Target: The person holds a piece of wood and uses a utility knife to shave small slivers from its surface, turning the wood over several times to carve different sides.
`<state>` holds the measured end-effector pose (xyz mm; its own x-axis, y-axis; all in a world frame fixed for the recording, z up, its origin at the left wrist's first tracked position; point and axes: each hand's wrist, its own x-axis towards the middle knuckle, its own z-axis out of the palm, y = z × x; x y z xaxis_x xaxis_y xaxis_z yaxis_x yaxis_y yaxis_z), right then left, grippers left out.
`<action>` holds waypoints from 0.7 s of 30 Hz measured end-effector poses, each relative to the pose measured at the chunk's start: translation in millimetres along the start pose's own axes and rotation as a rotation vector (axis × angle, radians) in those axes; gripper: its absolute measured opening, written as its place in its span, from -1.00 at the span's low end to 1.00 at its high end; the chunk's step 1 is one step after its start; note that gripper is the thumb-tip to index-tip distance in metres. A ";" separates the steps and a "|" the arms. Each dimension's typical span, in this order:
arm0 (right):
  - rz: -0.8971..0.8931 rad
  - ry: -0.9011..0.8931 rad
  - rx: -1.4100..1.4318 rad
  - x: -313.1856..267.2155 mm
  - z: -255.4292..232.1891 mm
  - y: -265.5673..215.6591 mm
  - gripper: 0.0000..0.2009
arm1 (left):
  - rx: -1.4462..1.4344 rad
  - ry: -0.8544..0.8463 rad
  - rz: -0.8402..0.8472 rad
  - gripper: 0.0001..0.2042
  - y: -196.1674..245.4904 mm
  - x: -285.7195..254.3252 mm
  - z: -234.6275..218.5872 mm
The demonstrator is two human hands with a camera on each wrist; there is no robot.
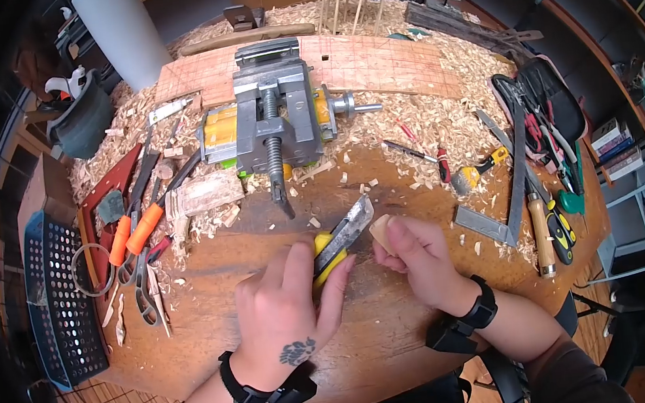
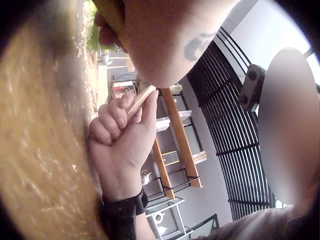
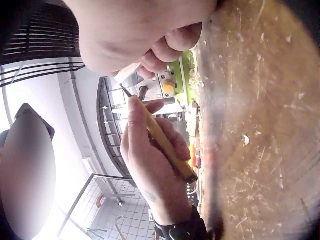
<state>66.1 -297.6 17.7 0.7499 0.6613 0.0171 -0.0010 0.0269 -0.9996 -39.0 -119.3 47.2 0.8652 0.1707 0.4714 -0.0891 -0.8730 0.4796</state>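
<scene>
My left hand (image 1: 276, 296) grips a yellow and grey utility knife (image 1: 339, 246), its metal end pointing up and to the right. Fingers wrap the handle, and the thumb lies along its near side. Just right of the knife tip, my right hand (image 1: 425, 260) pinches a small pale piece of wood (image 1: 379, 230) between thumb and fingers. In the right wrist view the thin knife tip (image 3: 125, 90) comes close to the end of the wood (image 3: 127, 73). The left wrist view shows the wood (image 2: 140, 100) as a slim stick jutting out of the right hand; the knife is mostly hidden there.
A metal vise (image 1: 273, 115) stands ahead amid wood shavings. Left are orange-handled tools (image 1: 144, 228), scissors (image 1: 144, 289) and a blue basket (image 1: 63, 303). To the right lie a metal square (image 1: 484, 224), a wooden-handled chisel (image 1: 541, 236) and a tool pouch (image 1: 553, 99).
</scene>
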 end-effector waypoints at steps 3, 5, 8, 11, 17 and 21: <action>-0.002 0.016 -0.020 0.9 -0.1 -3.2 -0.46 | 0.002 -0.004 -0.002 -0.64 -0.6 0.1 0.6; 0.007 0.011 -0.009 -0.1 -3.4 -0.1 -0.48 | 0.005 -0.006 -0.006 -0.64 0.1 0.6 -0.4; 0.051 0.007 0.081 -1.1 -4.6 -1.0 -0.48 | 0.004 -0.008 -0.014 -0.65 -0.7 0.3 -0.5; 0.090 0.027 0.167 -1.4 -1.6 -3.0 -0.45 | -0.006 -0.005 -0.014 -0.65 -0.8 0.8 -0.3; 0.047 -0.007 0.105 0.0 -4.8 -0.5 -0.45 | -0.017 -0.001 -0.014 -0.65 -1.7 0.4 0.5; 0.044 -0.010 0.044 1.2 -3.3 -1.9 -0.42 | -0.017 -0.005 -0.030 -0.64 -0.2 0.6 -1.0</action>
<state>69.2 -299.4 19.5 0.7415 0.6704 -0.0266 -0.0634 0.0306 -0.9975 -39.0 -118.5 48.1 0.8702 0.1942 0.4529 -0.0717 -0.8594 0.5062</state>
